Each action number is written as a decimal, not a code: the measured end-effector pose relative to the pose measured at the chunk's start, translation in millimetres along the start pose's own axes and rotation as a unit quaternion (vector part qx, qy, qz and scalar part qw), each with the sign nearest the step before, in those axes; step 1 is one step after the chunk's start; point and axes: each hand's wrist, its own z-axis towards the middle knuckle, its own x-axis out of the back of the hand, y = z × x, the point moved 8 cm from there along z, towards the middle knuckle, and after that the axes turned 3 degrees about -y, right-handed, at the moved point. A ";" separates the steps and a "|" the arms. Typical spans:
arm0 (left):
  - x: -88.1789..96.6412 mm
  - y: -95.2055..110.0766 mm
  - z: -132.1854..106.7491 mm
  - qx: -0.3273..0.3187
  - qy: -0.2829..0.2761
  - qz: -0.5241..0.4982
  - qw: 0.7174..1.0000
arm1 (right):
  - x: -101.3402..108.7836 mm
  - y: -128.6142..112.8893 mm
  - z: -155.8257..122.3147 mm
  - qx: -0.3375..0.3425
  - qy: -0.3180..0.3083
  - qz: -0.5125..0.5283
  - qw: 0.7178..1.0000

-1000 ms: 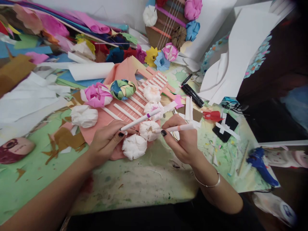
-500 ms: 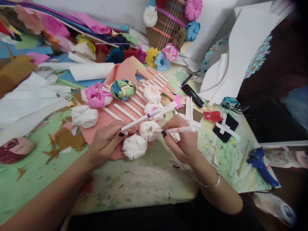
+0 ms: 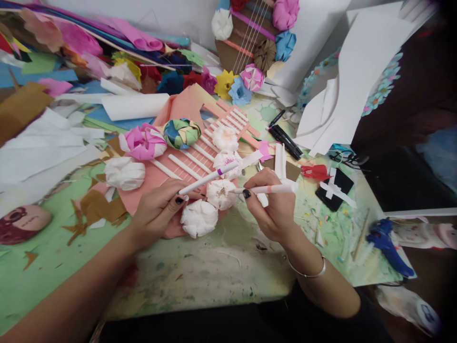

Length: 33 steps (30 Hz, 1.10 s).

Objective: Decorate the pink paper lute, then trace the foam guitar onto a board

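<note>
A white marker with a purple band (image 3: pixel 209 179) is pinched in my left hand (image 3: pixel 157 207), which rests by the lower part of a salmon-coloured paper guitar shape (image 3: pixel 143 190). My right hand (image 3: pixel 273 205) grips a white marker with an orange band (image 3: pixel 273 189), its tip at the speckled centre of a white paper flower (image 3: pixel 220 194). Just below sits a plain white paper flower (image 3: pixel 199 218). Above is a white flower with pink dots (image 3: pixel 227 161), partly behind the purple-banded marker. A pink and white flower (image 3: pixel 143 141) and a blue-green one (image 3: pixel 183 133) lie on the guitar's far side.
Black markers (image 3: pixel 285 142) lie behind my right hand. To the right are a black object with white strips (image 3: pixel 334 189) and a blue glue gun (image 3: pixel 389 247). A finished brown guitar (image 3: pixel 246 43) leans at the back. Paper scraps (image 3: pixel 46 147) cover the left.
My right hand and the orange-banded marker have shifted very slightly right, the marker now lying flatter. My left hand holds nearly the same place.
</note>
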 end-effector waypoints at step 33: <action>1.3 2.1 1.0 -0.009 0.003 -0.003 1.000 | -7.8 6.2 -3.0 -0.010 -0.019 0.018 1.000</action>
